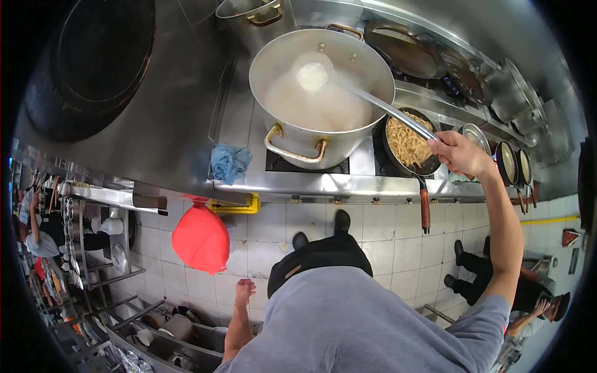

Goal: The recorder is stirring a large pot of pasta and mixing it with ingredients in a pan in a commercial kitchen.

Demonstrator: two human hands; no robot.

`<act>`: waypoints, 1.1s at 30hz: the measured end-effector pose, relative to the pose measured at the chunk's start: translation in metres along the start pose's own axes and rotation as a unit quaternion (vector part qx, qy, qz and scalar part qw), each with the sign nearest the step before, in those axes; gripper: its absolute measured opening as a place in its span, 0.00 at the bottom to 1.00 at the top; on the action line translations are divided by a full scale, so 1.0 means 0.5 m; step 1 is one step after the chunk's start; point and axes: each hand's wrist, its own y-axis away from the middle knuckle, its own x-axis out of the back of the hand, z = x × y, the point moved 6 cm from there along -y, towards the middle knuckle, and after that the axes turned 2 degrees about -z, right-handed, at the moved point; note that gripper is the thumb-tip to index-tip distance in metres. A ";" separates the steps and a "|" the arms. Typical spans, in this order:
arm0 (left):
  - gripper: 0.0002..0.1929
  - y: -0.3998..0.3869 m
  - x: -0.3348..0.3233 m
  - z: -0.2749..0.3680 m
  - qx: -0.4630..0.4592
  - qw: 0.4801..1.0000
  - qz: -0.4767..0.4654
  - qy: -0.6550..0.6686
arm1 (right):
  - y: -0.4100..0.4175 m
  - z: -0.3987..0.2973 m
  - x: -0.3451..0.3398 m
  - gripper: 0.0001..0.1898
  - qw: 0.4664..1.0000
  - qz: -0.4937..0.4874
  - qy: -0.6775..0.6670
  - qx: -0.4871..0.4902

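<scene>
My right hand (pixel 459 151) is closed around the metal handle of a long ladle (pixel 392 111). The ladle's round bowl, with white content (pixel 312 77) in it, is above cloudy, steaming liquid inside a large aluminium stockpot (pixel 298 126). Just below my right hand's side of the pot sits a black frying pan with strips of pale brown food (pixel 408 140); its wooden handle (pixel 425 210) sticks out past the stove's edge. My left hand (pixel 245 290) hangs low beside my body, away from the stove, holding nothing, its fingers loosely curled and apart.
A blue cloth (pixel 230 163) lies left of the pot. A large blackened pot (pixel 93 70) stands far left, another metal pot (pixel 256 23) behind. Pans (pixel 406 49) line the back right. A red bag (pixel 201 238) hangs below the counter. Another person (pixel 513 279) is at the right.
</scene>
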 end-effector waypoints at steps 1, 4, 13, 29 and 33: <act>0.09 -0.002 0.000 0.000 0.002 1.000 -0.003 0.002 | 0.002 0.006 -0.003 0.20 1.000 0.012 0.000 0.002; 0.10 -0.003 -0.002 -0.001 0.000 1.000 -0.001 -0.002 | 0.011 0.021 -0.012 0.21 0.998 0.048 0.021 0.018; 0.10 0.002 0.005 -0.036 0.003 1.000 0.009 -0.001 | 0.052 0.017 -0.022 0.23 0.984 0.125 0.115 0.054; 0.11 0.009 -0.027 -0.127 0.024 0.999 -0.010 0.039 | 0.097 -0.015 -0.030 0.14 0.888 0.313 0.281 0.186; 0.12 0.002 -0.055 -0.113 0.020 0.999 -0.019 0.019 | 0.037 0.069 -0.118 0.13 0.923 0.287 0.180 0.182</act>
